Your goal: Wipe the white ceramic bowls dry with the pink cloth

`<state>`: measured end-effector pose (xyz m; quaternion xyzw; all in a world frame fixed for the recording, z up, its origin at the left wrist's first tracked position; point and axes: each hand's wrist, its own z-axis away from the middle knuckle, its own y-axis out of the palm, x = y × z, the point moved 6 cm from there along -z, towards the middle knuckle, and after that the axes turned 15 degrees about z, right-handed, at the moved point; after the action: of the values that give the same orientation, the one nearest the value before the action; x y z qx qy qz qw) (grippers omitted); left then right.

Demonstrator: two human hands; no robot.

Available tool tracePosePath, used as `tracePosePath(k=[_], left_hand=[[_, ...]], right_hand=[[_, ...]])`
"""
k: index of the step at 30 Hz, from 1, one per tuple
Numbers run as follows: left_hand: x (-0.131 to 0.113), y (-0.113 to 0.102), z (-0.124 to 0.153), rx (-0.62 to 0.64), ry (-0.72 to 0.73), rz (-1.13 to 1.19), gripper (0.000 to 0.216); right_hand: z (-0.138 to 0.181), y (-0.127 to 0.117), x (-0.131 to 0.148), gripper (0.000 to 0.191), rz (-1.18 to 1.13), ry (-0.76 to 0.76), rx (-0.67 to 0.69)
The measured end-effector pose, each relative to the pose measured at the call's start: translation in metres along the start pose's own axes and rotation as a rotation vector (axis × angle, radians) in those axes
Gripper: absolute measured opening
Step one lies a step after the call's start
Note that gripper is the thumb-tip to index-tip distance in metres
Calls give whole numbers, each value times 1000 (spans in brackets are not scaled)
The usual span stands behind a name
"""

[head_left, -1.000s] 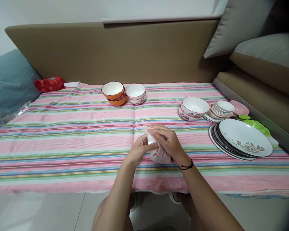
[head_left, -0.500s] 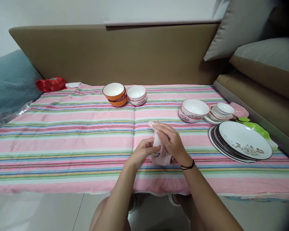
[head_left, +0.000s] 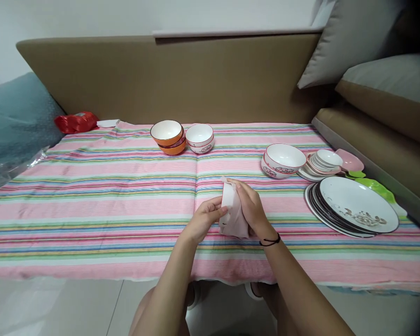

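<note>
Both my hands meet over the striped cloth [head_left: 91, 196], just right of its centre fold. My right hand [head_left: 254, 210] presses a pale pink cloth [head_left: 233, 217] around a small white dish with red marks, which the cloth and fingers mostly hide. My left hand [head_left: 205, 221] grips the dish's left edge, fingers curled. A black band circles my right wrist.
At the back stand stacked orange bowls [head_left: 168, 136] and white bowls [head_left: 199, 137]. On the right are a red-patterned bowl stack [head_left: 283, 160], small saucers [head_left: 324, 163], a pink dish [head_left: 352, 161], large plates [head_left: 357, 205] and green dishes [head_left: 376, 185]. A red packet [head_left: 75, 122] lies far left.
My right hand has slid the pink cloth over the small dish, which has turned more upright. Less of the dish's white surface shows now. The view has shifted slightly.
</note>
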<state>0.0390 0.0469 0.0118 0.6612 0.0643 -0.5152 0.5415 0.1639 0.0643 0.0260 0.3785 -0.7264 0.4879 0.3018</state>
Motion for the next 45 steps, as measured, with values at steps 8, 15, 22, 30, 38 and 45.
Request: tracePosePath(k=[8,15,22,30,38,45], left_hand=[[-10,-23,-3,-270,189,255,28],[-2,-10,-3,-256,115,223,40],[-1,16,-3,-95,174,31,38],[3,0,-3,-311,118,285,48],[-4,2,-10,-234,281,28,35],[8,19,-10,-230,313,-72,38]], right_hand=[[12,15,45,37,446,-454,37],[9,12,35,37,424,-302,-123],[4,-3,9,33,187,-61,-253],[18,16,46,39,548,-371,-112],[11,11,37,39,469,-228,-206],[-7,1,-9,38,64,84,-151]])
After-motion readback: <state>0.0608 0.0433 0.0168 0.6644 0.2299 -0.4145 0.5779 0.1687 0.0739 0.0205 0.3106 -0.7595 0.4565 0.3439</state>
